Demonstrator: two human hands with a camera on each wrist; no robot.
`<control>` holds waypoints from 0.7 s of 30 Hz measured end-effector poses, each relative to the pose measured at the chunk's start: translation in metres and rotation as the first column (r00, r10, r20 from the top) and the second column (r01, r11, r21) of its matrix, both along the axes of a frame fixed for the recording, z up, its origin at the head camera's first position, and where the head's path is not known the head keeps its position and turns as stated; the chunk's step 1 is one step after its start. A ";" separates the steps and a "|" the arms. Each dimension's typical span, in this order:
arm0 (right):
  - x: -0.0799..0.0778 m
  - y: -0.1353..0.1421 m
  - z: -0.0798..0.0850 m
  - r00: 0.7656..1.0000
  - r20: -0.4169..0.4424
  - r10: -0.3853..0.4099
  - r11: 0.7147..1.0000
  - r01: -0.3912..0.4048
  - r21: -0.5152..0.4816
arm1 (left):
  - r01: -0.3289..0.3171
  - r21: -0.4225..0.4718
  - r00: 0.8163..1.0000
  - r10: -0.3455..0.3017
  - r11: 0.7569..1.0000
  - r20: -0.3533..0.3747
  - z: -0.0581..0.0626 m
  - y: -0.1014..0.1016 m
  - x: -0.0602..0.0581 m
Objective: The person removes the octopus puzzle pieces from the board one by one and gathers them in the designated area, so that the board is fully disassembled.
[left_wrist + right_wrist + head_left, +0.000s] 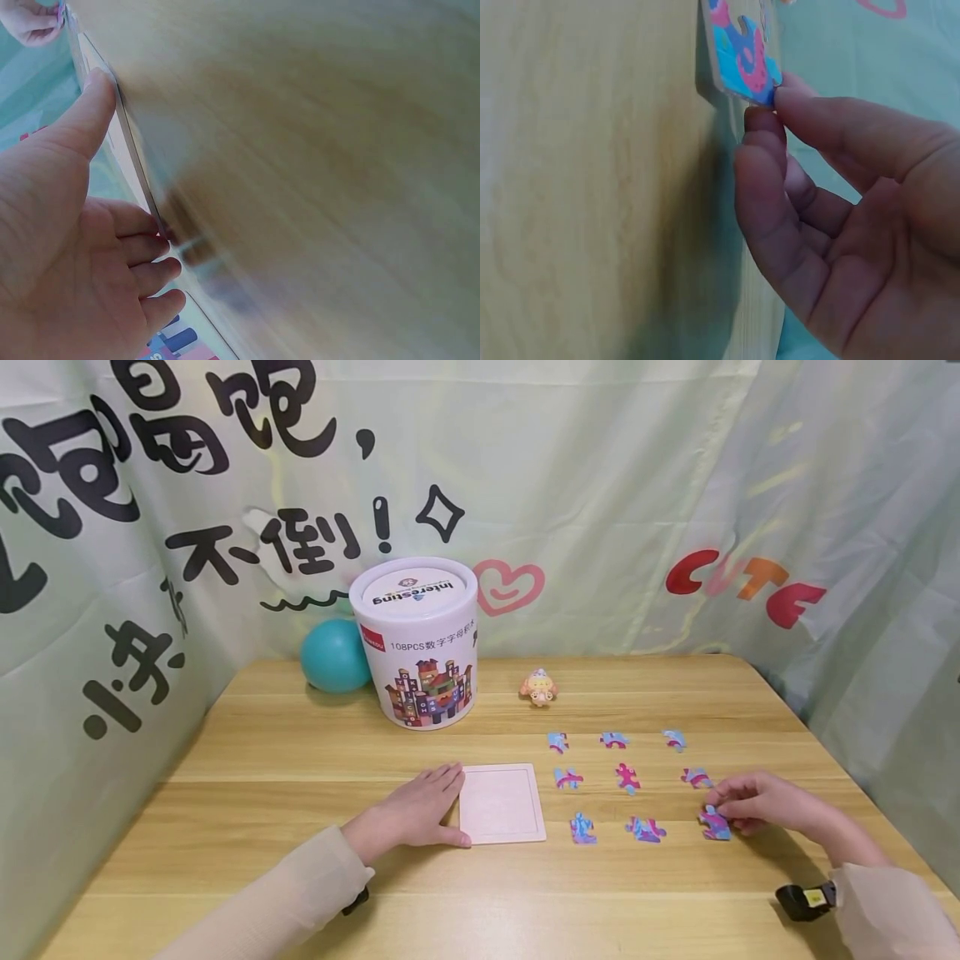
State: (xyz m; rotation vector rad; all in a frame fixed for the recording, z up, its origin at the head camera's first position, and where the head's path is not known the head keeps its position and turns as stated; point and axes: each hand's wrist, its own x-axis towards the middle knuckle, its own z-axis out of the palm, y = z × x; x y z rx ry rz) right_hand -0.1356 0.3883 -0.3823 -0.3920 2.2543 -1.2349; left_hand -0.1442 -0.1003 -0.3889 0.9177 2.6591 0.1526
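My left hand point(425, 810) rests at the left side of a square, pale pink puzzle tray point(501, 803), thumb and fingers straight along its edge. In the left wrist view the thumb point(94, 112) touches the tray's rim. To the right, my right hand point(765, 808) pinches a purple, pink and blue jigsaw piece point(715, 824) between thumb and fingertips. The right wrist view shows that piece point(744, 56) tilted, one corner between the fingers. Several other pieces lie apart in rows between tray and hand, among them a pink one point(627, 778) and a blue one point(582, 828).
Behind the tray stands a white lidded bucket point(423, 643) with printed blocks on it. A teal ball point(335, 656) sits beside it on the left. A small figurine point(538, 687) is near the table's back edge. A printed curtain point(600, 510) surrounds the wooden table point(300, 735).
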 end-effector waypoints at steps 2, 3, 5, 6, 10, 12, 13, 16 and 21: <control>0.001 0.002 0.000 1.000 0.008 -0.011 1.000 0.010 0.016 | 0.001 -0.001 1.000 -0.001 1.000 0.001 0.000 0.000 0.000; 0.002 0.002 0.000 1.000 0.013 -0.016 1.000 0.015 0.024 | 0.001 -0.001 1.000 -0.001 1.000 0.002 0.000 0.000 0.000; 0.002 0.003 0.000 0.999 0.020 -0.026 0.999 0.025 0.041 | 0.002 0.002 1.000 -0.002 1.000 0.003 0.001 0.000 0.000; 0.003 0.003 0.001 0.999 0.025 -0.032 0.998 0.031 0.045 | 0.004 0.005 1.000 -0.004 1.000 0.001 0.001 0.000 0.000; 0.003 0.004 0.001 0.998 0.034 -0.049 0.997 0.046 0.069 | 0.012 0.013 1.000 -0.012 1.000 -0.007 0.002 0.000 0.000; 0.003 0.004 0.001 0.998 0.036 -0.054 0.996 0.051 0.074 | 0.015 0.013 1.000 -0.015 1.000 -0.012 0.002 0.001 0.000; 0.003 0.004 0.001 0.998 0.036 -0.055 0.996 0.052 0.076 | 0.015 0.011 1.000 -0.014 1.000 -0.012 0.002 0.001 0.000; 0.003 0.005 0.001 0.998 0.034 -0.056 0.996 0.054 0.074 | 0.013 0.010 1.000 -0.013 1.000 -0.011 0.003 0.000 0.000; 0.002 0.001 0.004 0.999 -0.011 -0.040 0.995 0.041 0.086 | 0.006 0.032 1.000 -0.006 0.999 0.006 0.002 -0.001 0.000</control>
